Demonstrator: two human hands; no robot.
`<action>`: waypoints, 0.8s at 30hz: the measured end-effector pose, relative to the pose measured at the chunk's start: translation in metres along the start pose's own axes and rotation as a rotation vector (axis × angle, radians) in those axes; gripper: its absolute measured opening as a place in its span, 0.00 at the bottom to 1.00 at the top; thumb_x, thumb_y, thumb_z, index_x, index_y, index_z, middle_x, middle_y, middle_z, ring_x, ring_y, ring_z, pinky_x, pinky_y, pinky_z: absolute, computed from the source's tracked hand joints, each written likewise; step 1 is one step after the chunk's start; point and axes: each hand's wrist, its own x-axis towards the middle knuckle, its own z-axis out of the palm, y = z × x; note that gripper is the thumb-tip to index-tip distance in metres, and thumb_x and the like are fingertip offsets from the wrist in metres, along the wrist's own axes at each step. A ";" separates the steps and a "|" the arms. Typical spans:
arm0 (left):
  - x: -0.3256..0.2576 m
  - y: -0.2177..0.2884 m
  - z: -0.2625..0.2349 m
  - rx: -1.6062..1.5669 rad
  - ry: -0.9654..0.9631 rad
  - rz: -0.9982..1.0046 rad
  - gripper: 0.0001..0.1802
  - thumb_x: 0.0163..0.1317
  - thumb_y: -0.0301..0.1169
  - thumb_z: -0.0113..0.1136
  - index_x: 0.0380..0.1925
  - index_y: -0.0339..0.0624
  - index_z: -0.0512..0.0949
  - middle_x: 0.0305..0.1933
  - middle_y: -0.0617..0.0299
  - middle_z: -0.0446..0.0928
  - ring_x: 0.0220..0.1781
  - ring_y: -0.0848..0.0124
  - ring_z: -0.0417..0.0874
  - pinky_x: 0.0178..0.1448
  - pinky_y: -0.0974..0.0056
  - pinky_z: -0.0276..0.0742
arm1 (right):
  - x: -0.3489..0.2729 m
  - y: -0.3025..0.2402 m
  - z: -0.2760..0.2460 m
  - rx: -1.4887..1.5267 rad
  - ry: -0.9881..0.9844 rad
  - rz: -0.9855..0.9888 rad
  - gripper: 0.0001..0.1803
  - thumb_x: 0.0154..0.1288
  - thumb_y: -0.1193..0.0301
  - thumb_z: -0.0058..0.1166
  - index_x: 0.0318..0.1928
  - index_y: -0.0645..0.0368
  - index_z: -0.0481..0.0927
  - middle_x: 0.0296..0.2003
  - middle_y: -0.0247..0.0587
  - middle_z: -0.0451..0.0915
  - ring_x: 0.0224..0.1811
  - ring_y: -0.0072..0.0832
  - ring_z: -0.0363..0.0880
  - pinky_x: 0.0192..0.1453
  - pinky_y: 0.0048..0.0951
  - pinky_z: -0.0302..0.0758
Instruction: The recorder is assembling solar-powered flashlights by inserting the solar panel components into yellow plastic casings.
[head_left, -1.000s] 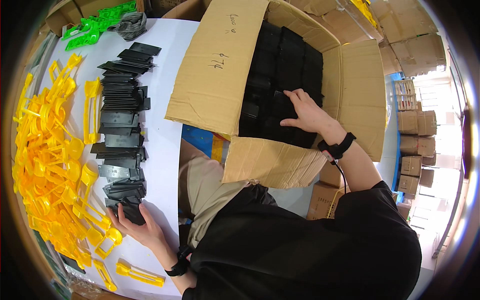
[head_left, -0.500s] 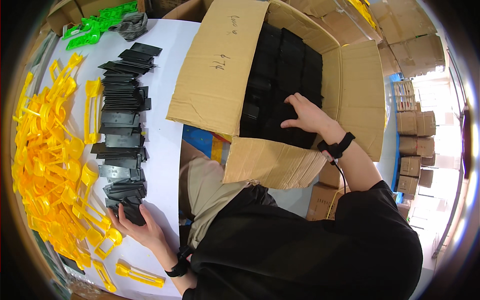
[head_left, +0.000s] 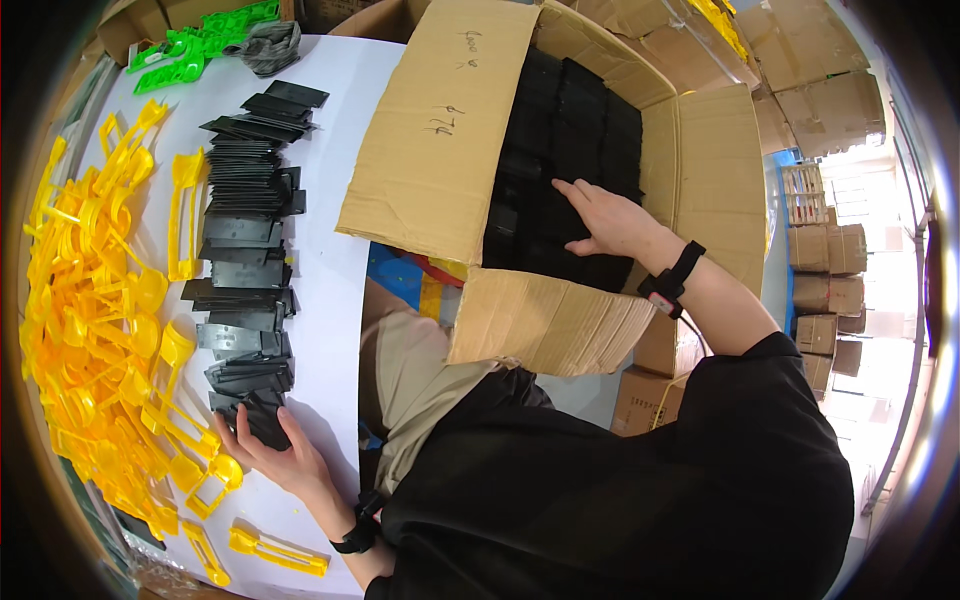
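A long row of thin black plastic plates lies overlapping on the white table. At its near end my left hand is closed round the last few plates, fingers on one side and thumb on the other. To the right, an open cardboard box is packed with black pieces in rows. Over these reaches my right hand, index finger stretched out and thumb apart, with nothing held. Its fingertips are at or just above the black pieces; contact is hard to tell.
Yellow plastic parts are heaped along the table's left side, with a few loose ones nearer me. Green plastic parts and a dark bundle sit at the far end. Stacked cartons stand at the right.
My right hand has shifted slightly left and away from me over the black pieces in the box. My left hand stays on the plates.
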 end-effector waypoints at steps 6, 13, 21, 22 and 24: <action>-0.001 -0.006 -0.006 -0.028 0.003 -0.002 0.24 0.61 0.35 0.60 0.54 0.35 0.71 0.70 0.45 0.57 0.70 0.47 0.58 0.71 0.48 0.56 | 0.004 0.003 0.003 -0.040 -0.051 -0.088 0.44 0.47 0.59 0.68 0.60 0.69 0.62 0.46 0.54 0.73 0.49 0.46 0.76 0.53 0.36 0.75; -0.001 -0.007 -0.005 -0.048 0.009 -0.018 0.24 0.60 0.35 0.60 0.54 0.34 0.71 0.70 0.44 0.56 0.70 0.46 0.58 0.71 0.47 0.55 | 0.008 -0.002 -0.010 0.248 -0.113 0.175 0.43 0.46 0.63 0.67 0.59 0.68 0.61 0.45 0.61 0.76 0.51 0.50 0.76 0.56 0.38 0.73; 0.006 -0.020 -0.030 -0.119 -0.001 -0.064 0.26 0.54 0.26 0.63 0.54 0.35 0.69 0.70 0.44 0.57 0.71 0.45 0.56 0.72 0.48 0.53 | -0.022 0.019 0.003 1.346 0.155 0.438 0.31 0.62 0.69 0.54 0.63 0.63 0.60 0.49 0.37 0.74 0.50 0.23 0.74 0.52 0.28 0.74; 0.005 -0.023 -0.035 -0.103 0.022 -0.089 0.26 0.54 0.26 0.63 0.54 0.35 0.69 0.70 0.44 0.57 0.71 0.45 0.56 0.72 0.48 0.53 | -0.022 0.003 -0.012 1.518 0.194 0.402 0.32 0.62 0.64 0.56 0.62 0.62 0.62 0.47 0.37 0.74 0.46 0.26 0.77 0.49 0.30 0.76; 0.005 -0.026 -0.045 -0.104 0.004 -0.072 0.27 0.53 0.28 0.64 0.53 0.35 0.69 0.69 0.42 0.57 0.69 0.44 0.59 0.71 0.49 0.56 | -0.023 -0.012 -0.042 1.649 0.191 0.301 0.34 0.60 0.55 0.56 0.61 0.61 0.63 0.46 0.40 0.74 0.44 0.32 0.79 0.48 0.33 0.78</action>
